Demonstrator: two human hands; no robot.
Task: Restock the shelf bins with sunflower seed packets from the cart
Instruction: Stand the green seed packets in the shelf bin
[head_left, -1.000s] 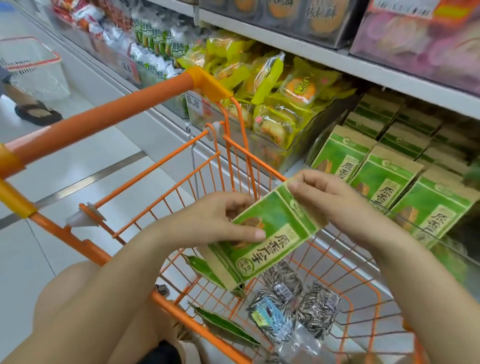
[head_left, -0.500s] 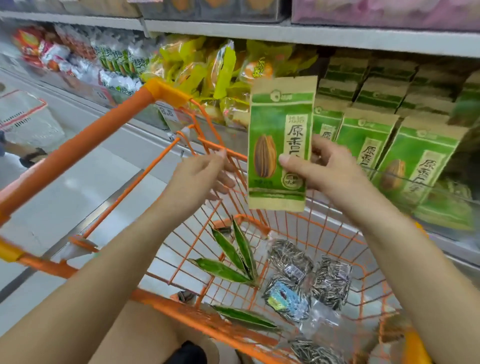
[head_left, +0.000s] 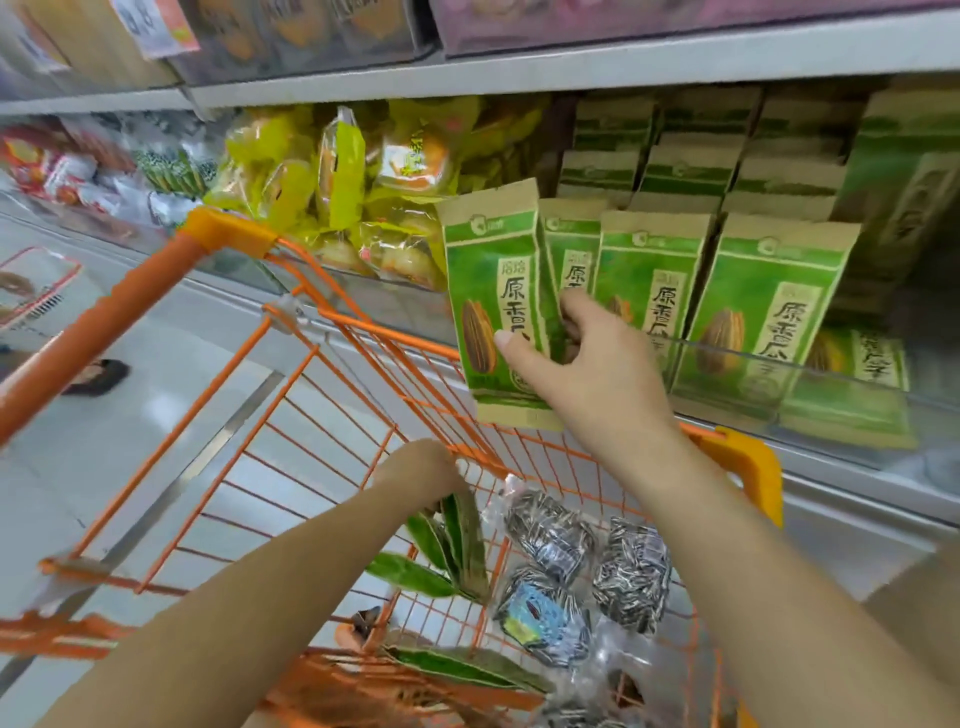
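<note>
My right hand (head_left: 587, 374) grips a green and tan sunflower seed packet (head_left: 493, 291) upright at the left end of the shelf bin (head_left: 779, 358), beside rows of the same green packets (head_left: 763, 306). My left hand (head_left: 421, 470) reaches down into the orange cart (head_left: 332, 415) and touches the top of green packets (head_left: 460, 540) standing on edge there; its fingers are hidden behind the packets. More green packets (head_left: 462, 667) lie on the cart floor.
Clear bags of striped seeds (head_left: 550, 535) lie in the cart's right half. Yellow snack bags (head_left: 343, 176) fill the bin to the left. A shelf board (head_left: 571, 67) runs above. A sandalled foot (head_left: 96, 376) and a basket (head_left: 31, 286) are on the floor at left.
My right hand has carried the green packet up and right to the bin's left end. My left hand has let go and dropped into the cart onto the standing packets.
</note>
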